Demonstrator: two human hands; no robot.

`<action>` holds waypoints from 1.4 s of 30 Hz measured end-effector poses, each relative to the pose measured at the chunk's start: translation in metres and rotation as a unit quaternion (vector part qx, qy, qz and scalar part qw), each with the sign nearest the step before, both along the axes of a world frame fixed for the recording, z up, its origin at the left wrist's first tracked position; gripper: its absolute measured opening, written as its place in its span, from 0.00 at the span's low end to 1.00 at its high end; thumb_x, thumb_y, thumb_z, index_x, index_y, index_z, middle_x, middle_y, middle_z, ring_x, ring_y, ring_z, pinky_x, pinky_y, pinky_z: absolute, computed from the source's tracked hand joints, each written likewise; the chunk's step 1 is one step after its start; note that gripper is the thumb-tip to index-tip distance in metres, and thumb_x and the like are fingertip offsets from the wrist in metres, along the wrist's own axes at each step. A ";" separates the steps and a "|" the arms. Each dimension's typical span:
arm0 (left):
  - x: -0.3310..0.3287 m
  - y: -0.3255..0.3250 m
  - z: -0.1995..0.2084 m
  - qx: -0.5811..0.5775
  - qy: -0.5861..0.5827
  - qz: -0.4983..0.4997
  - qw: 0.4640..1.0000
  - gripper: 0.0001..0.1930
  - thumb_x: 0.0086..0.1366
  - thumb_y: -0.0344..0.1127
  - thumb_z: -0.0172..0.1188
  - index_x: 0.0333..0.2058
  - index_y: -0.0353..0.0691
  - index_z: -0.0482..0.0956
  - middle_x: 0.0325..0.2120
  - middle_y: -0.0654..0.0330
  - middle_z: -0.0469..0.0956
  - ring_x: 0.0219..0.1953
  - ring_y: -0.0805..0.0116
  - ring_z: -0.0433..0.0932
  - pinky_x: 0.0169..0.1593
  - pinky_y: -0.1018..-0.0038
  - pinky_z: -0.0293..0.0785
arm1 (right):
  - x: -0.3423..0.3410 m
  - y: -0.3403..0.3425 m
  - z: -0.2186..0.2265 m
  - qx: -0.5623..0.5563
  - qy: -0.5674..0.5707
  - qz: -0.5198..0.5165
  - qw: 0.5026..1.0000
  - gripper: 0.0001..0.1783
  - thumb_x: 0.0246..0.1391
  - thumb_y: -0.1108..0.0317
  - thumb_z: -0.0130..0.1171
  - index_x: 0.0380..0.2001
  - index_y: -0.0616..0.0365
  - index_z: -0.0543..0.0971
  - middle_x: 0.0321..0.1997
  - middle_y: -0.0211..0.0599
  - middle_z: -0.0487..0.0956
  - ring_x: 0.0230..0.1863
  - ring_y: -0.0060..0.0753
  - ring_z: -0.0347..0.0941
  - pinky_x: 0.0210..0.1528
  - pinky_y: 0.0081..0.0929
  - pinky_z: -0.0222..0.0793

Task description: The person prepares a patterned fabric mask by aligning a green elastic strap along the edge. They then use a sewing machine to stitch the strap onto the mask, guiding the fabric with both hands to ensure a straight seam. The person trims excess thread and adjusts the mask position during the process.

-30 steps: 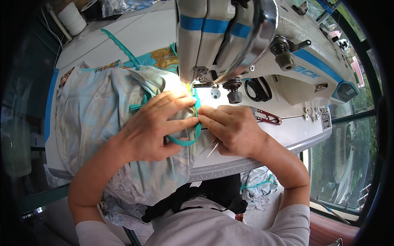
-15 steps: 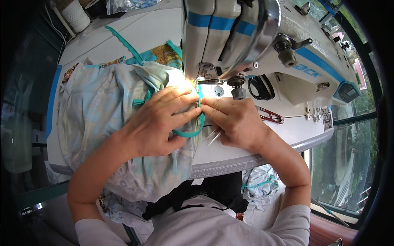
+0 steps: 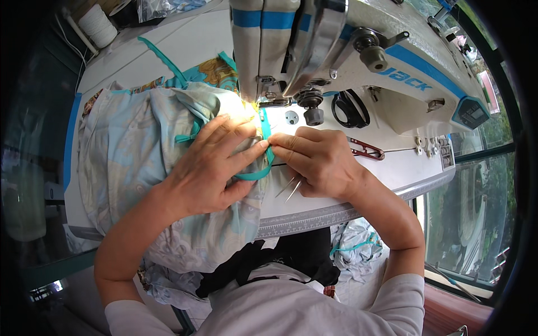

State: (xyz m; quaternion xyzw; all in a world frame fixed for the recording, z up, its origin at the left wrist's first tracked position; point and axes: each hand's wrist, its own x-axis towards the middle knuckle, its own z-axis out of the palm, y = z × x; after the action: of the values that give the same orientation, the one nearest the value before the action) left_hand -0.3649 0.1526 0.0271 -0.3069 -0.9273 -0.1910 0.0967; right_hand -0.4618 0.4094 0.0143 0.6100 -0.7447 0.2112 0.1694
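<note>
A pale blue-grey patterned cloth [image 3: 129,157] lies gathered left of the sewing machine's [image 3: 414,47] needle area, under its bright lamp. My left hand [image 3: 208,162] rests on the cloth with fingers stretched apart, its index fingertip at the teal binding strip [image 3: 253,175]. My right hand [image 3: 325,165] pinches that strip at the cloth's right edge, just in front of the needle. Below the pinch, the strip curves back left under my left hand. Thin metal tweezers [image 3: 293,189] stick out under my right hand, tucked in its curled fingers.
Right of the needle lie a black looped handle [image 3: 350,109] and a dark red tool [image 3: 367,149]; several bobbins [image 3: 426,147] stand further right. A measuring scale [image 3: 314,218] runs along the table's front edge. At the back left is a white thread cone [image 3: 100,27]. Bundled cloth [image 3: 358,252] lies below.
The whole view has shifted slightly, so the machine appears further left and higher. The strip between the fingers and the needle now lies flatter and wider. Both hands keep nearly the same pose.
</note>
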 end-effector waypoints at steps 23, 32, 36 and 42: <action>-0.001 0.001 0.003 0.021 -0.001 -0.005 1.000 0.34 0.53 0.36 0.70 0.61 0.35 0.81 0.64 0.48 0.72 0.68 0.42 0.69 0.74 0.47 0.61 | 0.003 -0.008 0.006 0.005 0.010 -0.013 1.000 0.19 0.42 0.70 0.67 0.41 0.58 0.78 0.50 0.32 0.86 0.35 0.33 0.80 0.33 0.31 0.79; -0.002 -0.001 0.002 0.019 0.006 -0.032 0.999 0.33 0.51 0.35 0.69 0.59 0.31 0.81 0.64 0.49 0.76 0.68 0.47 0.71 0.73 0.47 0.61 | 0.005 -0.009 0.008 0.028 0.017 -0.009 0.999 0.18 0.42 0.70 0.65 0.40 0.59 0.78 0.50 0.36 0.86 0.35 0.33 0.81 0.34 0.31 0.80; -0.002 -0.002 0.003 0.025 -0.013 -0.033 0.999 0.34 0.51 0.34 0.69 0.59 0.31 0.81 0.65 0.49 0.75 0.69 0.47 0.71 0.73 0.45 0.61 | 0.005 -0.010 0.013 0.041 0.017 -0.013 0.999 0.16 0.44 0.69 0.64 0.39 0.59 0.78 0.48 0.37 0.87 0.35 0.33 0.83 0.34 0.32 0.80; -0.006 -0.004 0.003 0.026 -0.004 -0.025 0.999 0.34 0.52 0.34 0.69 0.60 0.31 0.80 0.65 0.49 0.75 0.70 0.47 0.70 0.74 0.45 0.60 | 0.001 -0.010 0.011 0.055 0.018 -0.015 0.998 0.21 0.45 0.72 0.66 0.46 0.58 0.79 0.52 0.36 0.86 0.35 0.33 0.82 0.27 0.32 0.76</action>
State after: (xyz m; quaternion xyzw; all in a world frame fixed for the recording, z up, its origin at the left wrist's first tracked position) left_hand -0.3714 0.1486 0.0300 -0.3263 -0.9145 -0.2189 0.0963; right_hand -0.4611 0.3994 0.0249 0.6107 -0.7612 0.1560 0.1526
